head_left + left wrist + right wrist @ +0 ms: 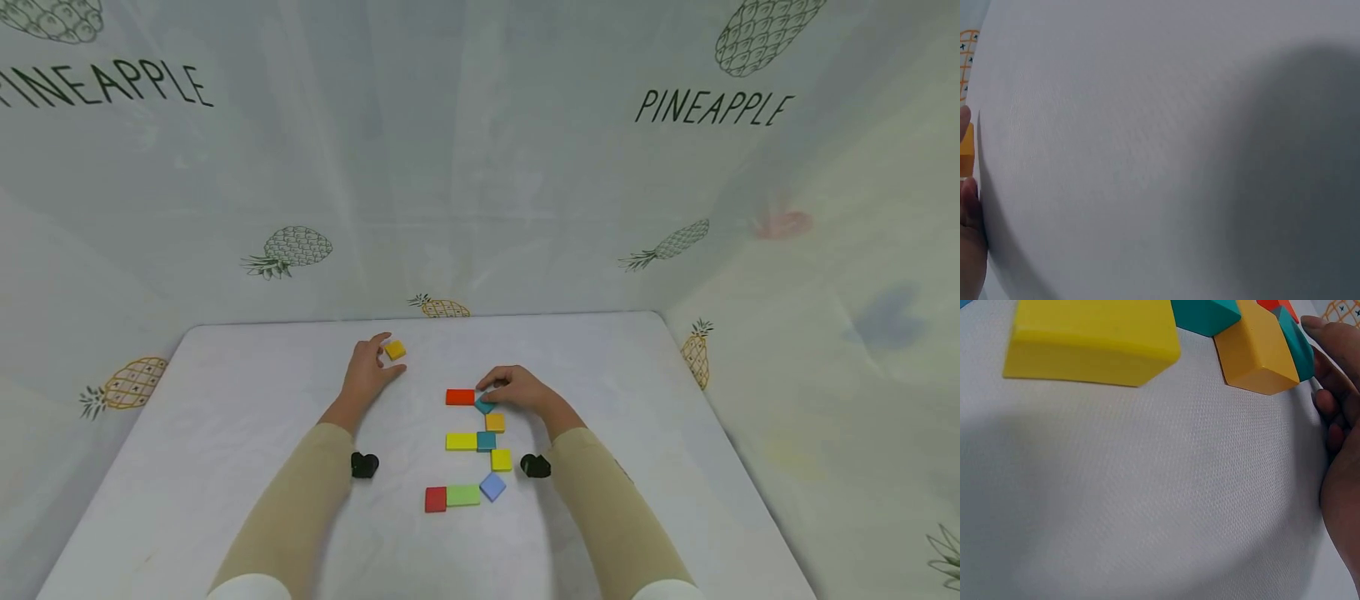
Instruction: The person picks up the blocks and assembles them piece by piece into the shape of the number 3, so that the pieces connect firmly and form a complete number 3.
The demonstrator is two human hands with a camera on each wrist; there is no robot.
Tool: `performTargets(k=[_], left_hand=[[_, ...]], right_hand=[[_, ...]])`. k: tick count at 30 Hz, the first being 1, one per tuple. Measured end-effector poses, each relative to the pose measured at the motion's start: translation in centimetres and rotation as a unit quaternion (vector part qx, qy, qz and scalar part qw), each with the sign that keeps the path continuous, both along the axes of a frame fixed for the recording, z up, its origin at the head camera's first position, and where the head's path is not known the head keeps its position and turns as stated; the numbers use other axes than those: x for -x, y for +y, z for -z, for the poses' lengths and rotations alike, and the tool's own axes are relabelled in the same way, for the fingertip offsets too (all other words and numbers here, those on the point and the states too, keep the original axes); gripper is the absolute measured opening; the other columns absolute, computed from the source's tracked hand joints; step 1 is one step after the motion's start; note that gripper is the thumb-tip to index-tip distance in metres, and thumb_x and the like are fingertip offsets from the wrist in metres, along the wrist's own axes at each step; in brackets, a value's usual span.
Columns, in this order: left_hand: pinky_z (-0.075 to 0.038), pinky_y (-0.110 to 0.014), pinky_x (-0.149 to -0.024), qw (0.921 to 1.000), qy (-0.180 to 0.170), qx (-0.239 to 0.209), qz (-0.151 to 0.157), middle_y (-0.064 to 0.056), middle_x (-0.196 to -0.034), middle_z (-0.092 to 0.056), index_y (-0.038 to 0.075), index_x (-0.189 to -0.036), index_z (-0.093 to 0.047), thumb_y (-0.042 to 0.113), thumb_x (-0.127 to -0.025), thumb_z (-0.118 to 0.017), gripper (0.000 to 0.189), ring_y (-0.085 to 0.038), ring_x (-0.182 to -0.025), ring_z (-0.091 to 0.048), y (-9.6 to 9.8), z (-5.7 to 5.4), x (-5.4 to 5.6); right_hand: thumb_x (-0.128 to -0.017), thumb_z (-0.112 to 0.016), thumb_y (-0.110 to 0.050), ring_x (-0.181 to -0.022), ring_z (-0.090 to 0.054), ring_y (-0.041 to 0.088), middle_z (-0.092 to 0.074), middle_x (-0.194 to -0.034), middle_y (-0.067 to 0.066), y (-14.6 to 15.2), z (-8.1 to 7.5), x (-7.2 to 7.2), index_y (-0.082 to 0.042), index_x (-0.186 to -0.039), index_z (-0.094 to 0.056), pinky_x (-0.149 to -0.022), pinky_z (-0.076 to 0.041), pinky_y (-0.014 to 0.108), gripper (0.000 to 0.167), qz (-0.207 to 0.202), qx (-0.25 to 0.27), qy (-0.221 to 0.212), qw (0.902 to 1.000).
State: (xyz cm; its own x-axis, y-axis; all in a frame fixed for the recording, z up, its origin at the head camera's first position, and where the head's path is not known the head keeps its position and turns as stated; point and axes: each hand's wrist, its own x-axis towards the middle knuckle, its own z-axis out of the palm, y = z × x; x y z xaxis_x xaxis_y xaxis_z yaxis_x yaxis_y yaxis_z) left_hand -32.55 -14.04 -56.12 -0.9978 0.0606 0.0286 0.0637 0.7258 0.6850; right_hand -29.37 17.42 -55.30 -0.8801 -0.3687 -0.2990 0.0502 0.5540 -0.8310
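Note:
On the white table, my left hand spreads its thumb and fingers around a small orange-yellow block. The left wrist view catches only part of that block at its left edge, and whether the fingers touch it is unclear. My right hand holds a teal block between thumb and fingers, partly covering it. This teal block sits against an orange block in the right wrist view. A red-orange rectangular block lies just left of it.
Below the right hand runs a line of blocks: orange, teal, yellow and a turned blue one. A long yellow block, a light green block and a red block extend leftward. Pineapple-print cloth hangs behind.

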Motion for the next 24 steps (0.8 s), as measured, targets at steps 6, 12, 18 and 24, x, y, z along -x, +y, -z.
performTargets(k=[6,12,18,24], left_hand=[[-0.044,-0.039,-0.077,0.9997,0.009,0.007,-0.02,-0.016,-0.103,-0.052,-0.002,-0.135,-0.051,0.016,-0.087,-0.074,0.056,-0.027,-0.084,-0.049,0.49,0.32,0.29],[-0.044,-0.039,-0.076,0.9985,0.014,0.006,-0.053,-0.016,-0.101,-0.055,-0.003,-0.127,-0.056,0.013,-0.086,-0.075,0.048,-0.028,-0.084,-0.05,0.58,0.42,0.31],[-0.044,-0.038,-0.075,0.9975,0.007,-0.012,-0.069,-0.015,-0.1,-0.056,-0.003,-0.121,-0.06,0.012,-0.087,-0.075,0.041,-0.027,-0.084,-0.05,0.7,0.22,0.18],[-0.046,-0.038,-0.074,0.9968,-0.003,-0.05,-0.062,-0.014,-0.1,-0.059,0.0,-0.119,-0.062,0.011,-0.086,-0.075,0.038,-0.026,-0.083,-0.053,1.05,-0.23,-0.23]], right_hand=[[-0.087,-0.073,-0.018,-0.1,-0.051,0.019,-0.064,-0.106,-0.005,0.07,-0.02,-0.03,-0.021,-0.102,-0.075,-0.09,-0.042,0.036,0.015,0.003,-0.002,0.003,1.0],[-0.088,-0.073,-0.016,-0.102,-0.052,0.018,-0.066,-0.108,-0.006,-0.13,0.02,-0.02,-0.019,-0.103,-0.075,-0.094,-0.042,0.036,0.016,-0.001,0.005,0.007,1.0],[-0.088,-0.072,-0.015,-0.101,-0.051,0.019,-0.066,-0.107,-0.005,-0.22,-0.3,-0.2,-0.02,-0.103,-0.075,-0.093,-0.042,0.037,0.015,0.002,0.002,0.009,1.0],[-0.089,-0.072,-0.017,-0.1,-0.051,0.019,-0.065,-0.107,-0.005,-0.06,-0.15,-0.17,-0.021,-0.104,-0.075,-0.092,-0.042,0.036,0.015,0.005,-0.004,0.014,0.9999]])
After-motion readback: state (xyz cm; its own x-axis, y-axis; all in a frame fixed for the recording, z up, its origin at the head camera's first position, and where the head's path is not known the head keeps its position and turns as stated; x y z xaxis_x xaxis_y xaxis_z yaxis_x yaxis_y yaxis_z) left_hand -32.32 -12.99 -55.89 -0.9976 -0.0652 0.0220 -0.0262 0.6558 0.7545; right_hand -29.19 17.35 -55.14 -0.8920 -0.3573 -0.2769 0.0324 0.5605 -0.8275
